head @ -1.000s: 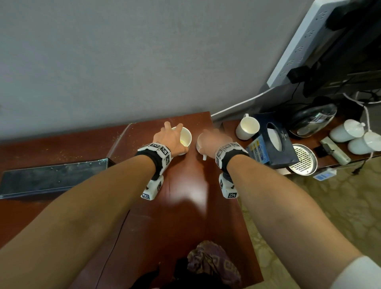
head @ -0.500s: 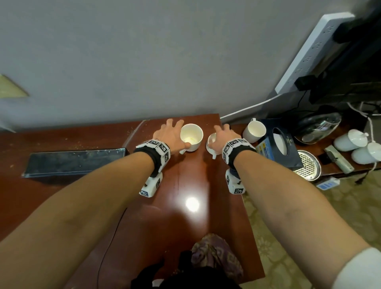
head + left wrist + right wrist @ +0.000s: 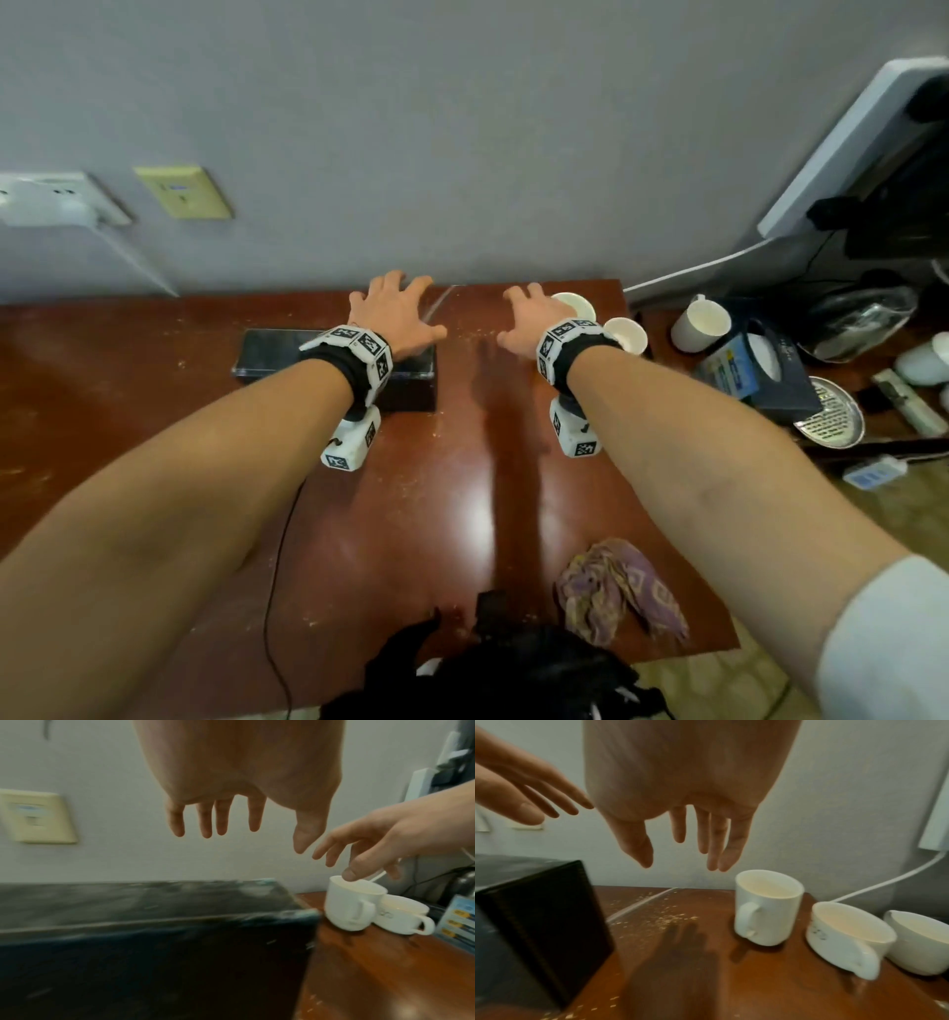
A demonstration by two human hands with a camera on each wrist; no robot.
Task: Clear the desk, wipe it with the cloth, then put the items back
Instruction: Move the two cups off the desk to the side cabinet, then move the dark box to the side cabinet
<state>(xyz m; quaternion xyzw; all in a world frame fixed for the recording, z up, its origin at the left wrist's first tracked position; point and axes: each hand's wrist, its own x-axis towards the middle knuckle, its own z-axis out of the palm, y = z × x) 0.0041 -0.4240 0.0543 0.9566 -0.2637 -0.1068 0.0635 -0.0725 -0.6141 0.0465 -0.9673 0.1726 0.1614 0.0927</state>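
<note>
Two white cups (image 3: pixel 575 307) (image 3: pixel 627 335) stand side by side at the far right corner of the brown desk (image 3: pixel 462 514). In the right wrist view they are the tall cup (image 3: pixel 767 906) and the low cup (image 3: pixel 847 935). My right hand (image 3: pixel 518 318) hovers open just left of them, touching nothing. My left hand (image 3: pixel 411 308) hangs open, fingers spread, above the right end of a long black box (image 3: pixel 308 360). The left wrist view shows its fingers (image 3: pixel 205 825) clear of the box top (image 3: pixel 154 902). A crumpled purple cloth (image 3: pixel 616 586) lies at the desk's near right.
Crumbs (image 3: pixel 667 919) are scattered across the desk by the wall. A lower side shelf on the right holds a third white cup (image 3: pixel 701 324), a dark tissue box (image 3: pixel 760 365), a metal strainer dish (image 3: pixel 829 411) and a kettle (image 3: pixel 862 318). Wall sockets (image 3: pixel 182 191) sit at the left.
Both hands have let go of the two cups and moved left. The left hand now hangs over the black box, and the right hand has drawn away from the cups.
</note>
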